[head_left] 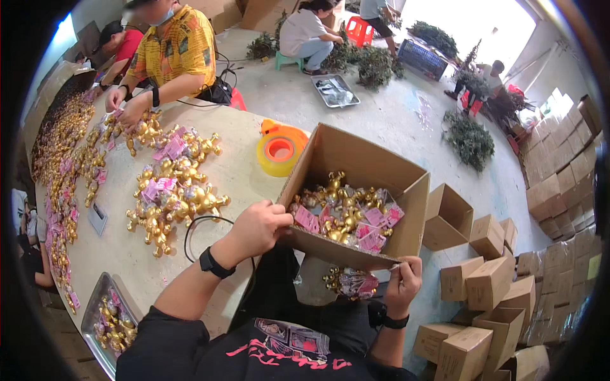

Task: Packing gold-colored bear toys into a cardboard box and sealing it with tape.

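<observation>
Right now I am watching both bare hands from afar, and each is gripping the open carton [368, 152] by its near rim. The left hand [264, 223] is curling its fingers tightly, pinching the cardboard at the near left corner. The right hand [403, 286] is pressing thumb and fingers together on the near right corner (its fingertips are sitting close, so I am seeing hardly any gap). Between them, the carton is tilting its mouth toward me, just over the table's edge, and gold figurines [343, 219] with pink tags are lying loosely inside. An orange tape dispenser [277, 152] is resting on the table [235, 146] just beside the carton's left wall, while a heap of similar figurines [168, 190] is spreading farther left.
</observation>
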Demonstrator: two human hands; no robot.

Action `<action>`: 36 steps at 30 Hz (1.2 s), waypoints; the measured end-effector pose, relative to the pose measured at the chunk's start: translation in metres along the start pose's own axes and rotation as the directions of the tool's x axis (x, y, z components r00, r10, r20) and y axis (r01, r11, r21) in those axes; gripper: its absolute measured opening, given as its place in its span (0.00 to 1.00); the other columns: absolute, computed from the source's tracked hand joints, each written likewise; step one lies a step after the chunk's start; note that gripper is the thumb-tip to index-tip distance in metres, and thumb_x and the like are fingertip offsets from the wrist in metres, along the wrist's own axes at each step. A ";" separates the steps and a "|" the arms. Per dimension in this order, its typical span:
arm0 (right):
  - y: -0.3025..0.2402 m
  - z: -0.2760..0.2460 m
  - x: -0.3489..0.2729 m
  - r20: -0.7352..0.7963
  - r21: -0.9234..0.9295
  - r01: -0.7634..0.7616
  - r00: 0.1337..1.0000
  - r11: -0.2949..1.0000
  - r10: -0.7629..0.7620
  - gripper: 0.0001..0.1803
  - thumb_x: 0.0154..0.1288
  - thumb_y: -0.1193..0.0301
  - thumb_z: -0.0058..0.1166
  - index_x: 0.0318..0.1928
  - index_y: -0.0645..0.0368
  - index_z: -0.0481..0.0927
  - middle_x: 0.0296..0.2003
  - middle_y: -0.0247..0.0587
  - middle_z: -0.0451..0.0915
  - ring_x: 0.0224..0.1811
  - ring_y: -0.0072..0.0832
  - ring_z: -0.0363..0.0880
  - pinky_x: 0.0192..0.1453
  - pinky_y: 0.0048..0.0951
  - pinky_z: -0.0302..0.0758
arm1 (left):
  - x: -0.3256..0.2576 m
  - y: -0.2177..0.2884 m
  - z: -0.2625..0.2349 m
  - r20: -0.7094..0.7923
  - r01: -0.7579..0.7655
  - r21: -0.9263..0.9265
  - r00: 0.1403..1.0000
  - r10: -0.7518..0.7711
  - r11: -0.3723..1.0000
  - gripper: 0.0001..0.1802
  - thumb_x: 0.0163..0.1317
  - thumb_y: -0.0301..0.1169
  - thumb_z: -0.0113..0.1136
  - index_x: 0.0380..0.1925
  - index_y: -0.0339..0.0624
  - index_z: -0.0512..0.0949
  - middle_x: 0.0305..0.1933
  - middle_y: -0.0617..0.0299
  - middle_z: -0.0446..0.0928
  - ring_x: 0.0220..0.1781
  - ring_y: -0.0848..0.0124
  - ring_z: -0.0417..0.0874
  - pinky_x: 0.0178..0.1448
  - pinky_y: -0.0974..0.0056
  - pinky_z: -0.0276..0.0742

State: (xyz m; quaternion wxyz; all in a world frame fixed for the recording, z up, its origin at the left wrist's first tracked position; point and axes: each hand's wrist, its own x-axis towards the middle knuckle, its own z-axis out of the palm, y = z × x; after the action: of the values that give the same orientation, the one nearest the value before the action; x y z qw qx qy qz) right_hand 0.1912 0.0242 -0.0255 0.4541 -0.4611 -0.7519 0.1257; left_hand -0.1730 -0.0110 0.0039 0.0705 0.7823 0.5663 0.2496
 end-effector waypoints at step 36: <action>0.008 0.002 -0.011 -0.023 0.126 0.038 0.999 0.991 -0.035 0.04 0.59 0.82 0.59 0.29 0.64 0.77 0.37 0.47 0.77 0.29 0.38 0.76 0.33 0.33 0.73 | -0.006 0.030 -0.003 -0.119 0.159 -0.103 0.978 -0.171 0.982 0.07 0.57 0.16 0.61 0.33 0.38 0.81 0.33 0.54 0.74 0.43 0.52 0.74 0.47 0.55 0.71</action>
State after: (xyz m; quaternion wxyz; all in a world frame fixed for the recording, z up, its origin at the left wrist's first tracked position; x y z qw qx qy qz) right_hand 0.1959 0.0204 -0.0383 0.4923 -0.4187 -0.7461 0.1601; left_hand -0.1499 -0.0276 0.0162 0.0911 0.7110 0.6204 0.3183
